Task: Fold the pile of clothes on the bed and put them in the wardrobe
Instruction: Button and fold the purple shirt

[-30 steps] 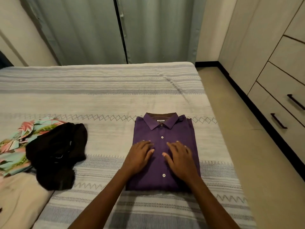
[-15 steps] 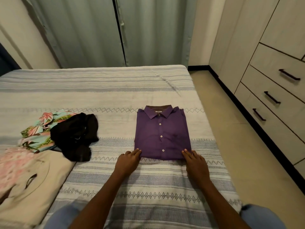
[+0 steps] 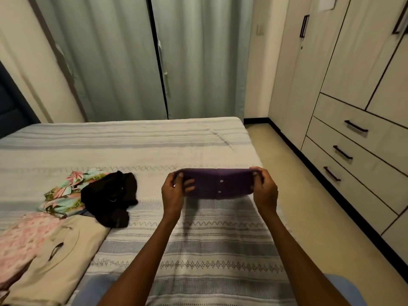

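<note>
**Both hands' grip on the folded shirt**

Left hand (image 3: 174,193) and right hand (image 3: 263,189) each clasp one end of the folded purple shirt (image 3: 217,184), thumbs on top and fingers curled beneath, holding it level above the bed (image 3: 154,140) at mid-frame. Both forearms reach forward from the bottom edge, roughly parallel. At the left of the frame lie a black garment (image 3: 110,195), a floral garment (image 3: 64,193) and a beige garment (image 3: 50,257). Wardrobe (image 3: 364,129) drawers fill the right side.

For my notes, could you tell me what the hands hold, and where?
The folded purple shirt, lifted off the bed: left hand grips its left end, right hand its right end.
</note>
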A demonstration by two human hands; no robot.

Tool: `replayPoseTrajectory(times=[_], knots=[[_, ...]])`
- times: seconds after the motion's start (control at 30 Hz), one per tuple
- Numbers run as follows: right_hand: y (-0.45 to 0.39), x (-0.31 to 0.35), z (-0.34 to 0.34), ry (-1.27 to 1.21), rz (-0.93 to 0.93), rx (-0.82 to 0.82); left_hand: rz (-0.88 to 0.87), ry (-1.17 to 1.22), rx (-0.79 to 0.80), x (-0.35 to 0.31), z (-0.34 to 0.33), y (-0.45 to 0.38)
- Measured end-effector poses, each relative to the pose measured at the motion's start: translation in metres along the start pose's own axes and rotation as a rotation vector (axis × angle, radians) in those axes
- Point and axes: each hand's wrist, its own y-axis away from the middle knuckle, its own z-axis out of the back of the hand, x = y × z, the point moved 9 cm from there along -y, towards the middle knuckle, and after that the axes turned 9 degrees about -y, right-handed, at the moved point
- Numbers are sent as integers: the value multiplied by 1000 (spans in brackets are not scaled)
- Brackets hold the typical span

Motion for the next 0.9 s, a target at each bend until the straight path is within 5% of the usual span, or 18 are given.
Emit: replayPoseTrajectory(times=[0.27, 0.4, 0.6, 0.9], knots=[[-14, 121, 58, 121, 240, -187, -138, 39, -116, -123, 18, 17], [-26, 136, 57, 134, 170, -125, -102, -7, -153, -137, 23, 14], [-38, 65, 12, 421, -183, 205, 199, -129, -90, -46, 19, -15], [-2, -57, -41, 216, -316, 407, 462, -113, 29, 89, 24, -8]])
